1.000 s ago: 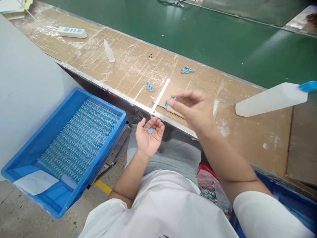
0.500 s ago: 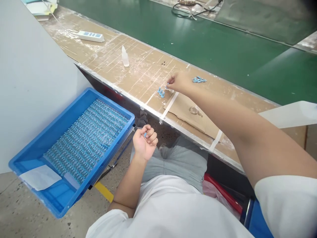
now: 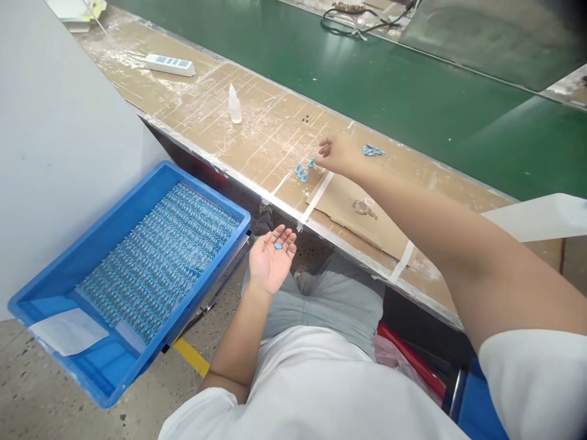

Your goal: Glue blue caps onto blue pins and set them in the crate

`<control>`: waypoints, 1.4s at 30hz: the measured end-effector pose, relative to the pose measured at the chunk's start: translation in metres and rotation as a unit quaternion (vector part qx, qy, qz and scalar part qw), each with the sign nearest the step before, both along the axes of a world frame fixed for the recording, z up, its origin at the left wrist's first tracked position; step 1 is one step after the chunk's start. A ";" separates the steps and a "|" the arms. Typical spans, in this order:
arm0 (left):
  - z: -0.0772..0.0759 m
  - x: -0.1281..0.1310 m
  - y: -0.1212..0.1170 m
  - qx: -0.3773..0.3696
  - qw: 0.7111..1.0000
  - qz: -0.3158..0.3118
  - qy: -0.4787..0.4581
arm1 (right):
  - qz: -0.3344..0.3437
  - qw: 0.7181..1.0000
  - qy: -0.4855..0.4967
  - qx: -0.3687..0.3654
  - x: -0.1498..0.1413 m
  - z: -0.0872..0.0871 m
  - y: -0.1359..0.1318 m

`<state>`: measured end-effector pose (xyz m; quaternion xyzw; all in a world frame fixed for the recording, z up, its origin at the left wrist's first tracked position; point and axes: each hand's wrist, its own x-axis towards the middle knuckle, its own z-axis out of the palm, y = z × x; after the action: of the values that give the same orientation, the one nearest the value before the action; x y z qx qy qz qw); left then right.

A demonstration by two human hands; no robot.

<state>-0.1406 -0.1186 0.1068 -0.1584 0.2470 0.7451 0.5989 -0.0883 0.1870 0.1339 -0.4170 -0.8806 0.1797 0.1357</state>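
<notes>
My left hand [image 3: 274, 260] is palm up over my lap, fingers loosely curled and apart, with a small blue oval disc [image 3: 278, 245] resting on them. Over the bench, my right hand [image 3: 337, 153] has its fingers bent and nothing visible in them. Just left of its fingertips stands a small blue piece with a round base [image 3: 312, 162], apart from the hand. Several similar blue pieces [image 3: 301, 173] stand in a short row beside it. Behind my right wrist lies a loose pile of blue pieces [image 3: 373, 150].
A blue tray [image 3: 202, 287] at my left holds dense rows of small blue pieces. On the cardboard-covered bench [image 3: 257, 153] are a white dropper bottle [image 3: 234, 105], a white power strip [image 3: 169, 65], tiny dark bits [image 3: 306, 118] and a clear round item [image 3: 363, 206]. A green surface [image 3: 275, 43] runs behind.
My right hand has let go of a blue piece, which now stands beside the row, and drawn back slightly right. My left fingers have uncurled, showing the disc.
</notes>
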 end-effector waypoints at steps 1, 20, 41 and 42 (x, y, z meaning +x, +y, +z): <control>0.001 0.000 0.001 -0.002 1.000 0.005 0.002 | 0.004 1.000 0.021 0.016 0.005 0.010 -0.009; 0.034 0.047 0.019 0.122 0.982 -0.039 0.138 | -0.060 0.856 0.369 -0.357 0.101 0.003 -0.215; -0.001 0.070 0.019 0.116 0.962 -0.037 0.243 | -0.119 0.787 0.412 -0.444 0.123 0.014 -0.230; -0.003 0.069 0.019 0.109 0.965 -0.027 0.238 | -0.112 0.806 0.394 -0.428 0.124 0.017 -0.231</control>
<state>-0.0715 -0.0993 0.1041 0.0958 0.3041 0.7673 0.5564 0.0357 -0.0442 0.1505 -0.4221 -0.5323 0.6706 0.2981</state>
